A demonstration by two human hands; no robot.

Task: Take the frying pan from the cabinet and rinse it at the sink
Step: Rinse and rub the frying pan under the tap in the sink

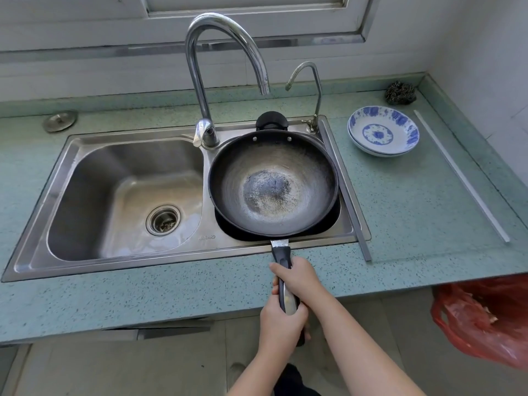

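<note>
The dark frying pan, its worn centre showing bare metal, sits level over the small right basin of the steel double sink. Its long black handle sticks out toward me over the counter edge. My right hand grips the handle's middle. Just behind it, my left hand grips the handle's end. The tall chrome faucet arches over, and its spout ends above the pan's far rim. No water is running from it.
A small second tap stands at the sink's back right corner. Two stacked blue-and-white bowls and a steel scourer sit on the green counter to the right. A sink plug lies back left. A red plastic bag hangs lower right.
</note>
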